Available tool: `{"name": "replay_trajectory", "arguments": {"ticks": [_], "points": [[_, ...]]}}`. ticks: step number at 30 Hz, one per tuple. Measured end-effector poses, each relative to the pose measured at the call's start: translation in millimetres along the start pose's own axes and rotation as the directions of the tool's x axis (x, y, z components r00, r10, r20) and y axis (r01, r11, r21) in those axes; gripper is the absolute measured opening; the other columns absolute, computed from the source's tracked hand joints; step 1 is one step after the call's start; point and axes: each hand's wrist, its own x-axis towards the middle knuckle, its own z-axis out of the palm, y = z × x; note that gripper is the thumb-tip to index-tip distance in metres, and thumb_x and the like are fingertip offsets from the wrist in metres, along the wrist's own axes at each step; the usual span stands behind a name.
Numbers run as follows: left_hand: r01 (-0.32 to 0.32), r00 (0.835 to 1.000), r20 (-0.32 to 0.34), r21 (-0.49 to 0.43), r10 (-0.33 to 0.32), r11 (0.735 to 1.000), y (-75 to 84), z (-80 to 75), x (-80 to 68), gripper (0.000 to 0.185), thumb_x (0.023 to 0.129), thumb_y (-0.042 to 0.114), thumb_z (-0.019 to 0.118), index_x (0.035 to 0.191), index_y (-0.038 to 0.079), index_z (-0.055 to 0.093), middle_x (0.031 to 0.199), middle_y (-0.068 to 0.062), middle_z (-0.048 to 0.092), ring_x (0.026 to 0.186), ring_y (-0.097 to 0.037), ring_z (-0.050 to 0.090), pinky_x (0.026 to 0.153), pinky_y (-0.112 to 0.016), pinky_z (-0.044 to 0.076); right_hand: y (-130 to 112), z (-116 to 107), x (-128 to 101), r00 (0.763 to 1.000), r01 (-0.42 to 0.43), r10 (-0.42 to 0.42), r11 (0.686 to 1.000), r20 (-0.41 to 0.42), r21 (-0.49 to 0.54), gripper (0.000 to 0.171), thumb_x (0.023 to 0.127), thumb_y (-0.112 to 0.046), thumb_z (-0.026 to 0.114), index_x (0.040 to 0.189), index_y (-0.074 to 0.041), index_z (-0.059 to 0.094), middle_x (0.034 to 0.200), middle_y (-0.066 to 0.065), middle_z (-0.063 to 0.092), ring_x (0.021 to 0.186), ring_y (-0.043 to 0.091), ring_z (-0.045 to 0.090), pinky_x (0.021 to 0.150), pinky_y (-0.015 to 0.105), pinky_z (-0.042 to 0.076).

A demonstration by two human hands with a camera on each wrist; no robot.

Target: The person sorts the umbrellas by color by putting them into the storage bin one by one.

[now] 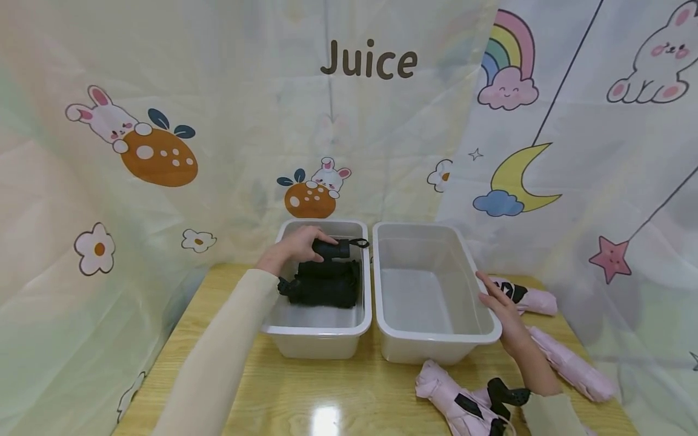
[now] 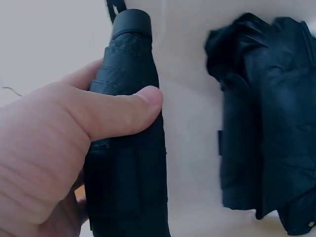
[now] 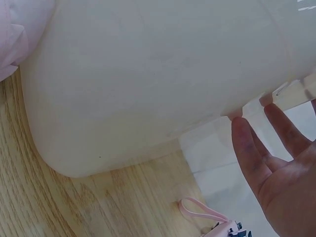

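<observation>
My left hand point(image 1: 297, 245) grips a folded black umbrella point(image 1: 332, 249) above the left white bin point(image 1: 322, 330); in the left wrist view my thumb point(image 2: 123, 111) wraps across that black umbrella point(image 2: 128, 148). More folded black umbrellas point(image 1: 326, 283) lie inside this bin, also seen as black umbrellas point(image 2: 269, 123) beside the held one. My right hand point(image 1: 498, 306) rests with straight fingers against the right rim of the right white bin point(image 1: 436, 336), which holds nothing. In the right wrist view my right hand point(image 3: 276, 163) lies flat next to the bin wall point(image 3: 148, 79).
Several folded pink umbrellas lie on the wooden table point(image 1: 305, 393) to the right: one point(image 1: 526, 298) behind my right hand, one point(image 1: 569, 363) at the right edge, one point(image 1: 463, 406) near the front. A cartoon-printed curtain point(image 1: 163, 151) hangs behind the bins.
</observation>
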Motion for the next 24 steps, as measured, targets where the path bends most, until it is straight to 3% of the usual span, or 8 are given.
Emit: {"name": "replay_trajectory", "arguments": {"ticks": [7,13,18,24], "points": [[0.007,1.000,0.020,-0.032,-0.006,0.999,-12.2,9.5,9.4,0.048,0.077,0.009,0.083,0.122,0.024,0.071,0.123,-0.003,0.061,0.111,-0.021,0.053,0.097,-0.039,0.044,1.0,1.8,1.5,1.000,-0.005,0.005,1.000,-0.008,-0.009,0.056,0.106,-0.024,0.043,0.157,-0.022,0.020,0.156,0.000,0.018,0.109,0.004,0.055,0.080,0.025,0.051],[0.057,0.998,0.020,-0.061,-0.056,0.996,-21.5,19.7,16.3,0.049,0.075,0.012,0.086,0.119,0.028,0.072,0.123,0.000,0.063,0.116,-0.021,0.052,0.098,-0.040,0.043,-0.6,2.2,2.3,1.000,-0.019,0.019,1.000,0.001,-0.009,0.057,0.106,-0.025,0.043,0.157,-0.022,0.018,0.159,0.003,0.014,0.110,0.003,0.054,0.080,0.026,0.052],[0.084,0.996,0.021,-0.091,-0.082,0.992,-30.0,31.1,23.0,0.048,0.073,0.012,0.087,0.116,0.031,0.073,0.122,0.001,0.063,0.116,-0.020,0.051,0.093,-0.036,0.046,-1.3,5.0,2.3,1.000,-0.019,0.019,1.000,0.001,-0.011,0.057,0.106,-0.025,0.043,0.157,-0.021,0.019,0.156,0.001,0.019,0.111,0.005,0.054,0.081,0.027,0.052],[0.065,0.998,0.018,-0.139,-0.063,0.988,-33.5,46.1,36.8,0.048,0.072,0.011,0.087,0.113,0.030,0.075,0.121,0.003,0.064,0.116,-0.018,0.052,0.084,-0.030,0.050,-0.9,2.7,-1.4,1.000,-0.022,0.021,0.999,-0.019,-0.025,0.057,0.106,-0.024,0.043,0.157,-0.021,0.020,0.152,-0.002,0.025,0.108,0.005,0.056,0.079,0.028,0.053]]}}
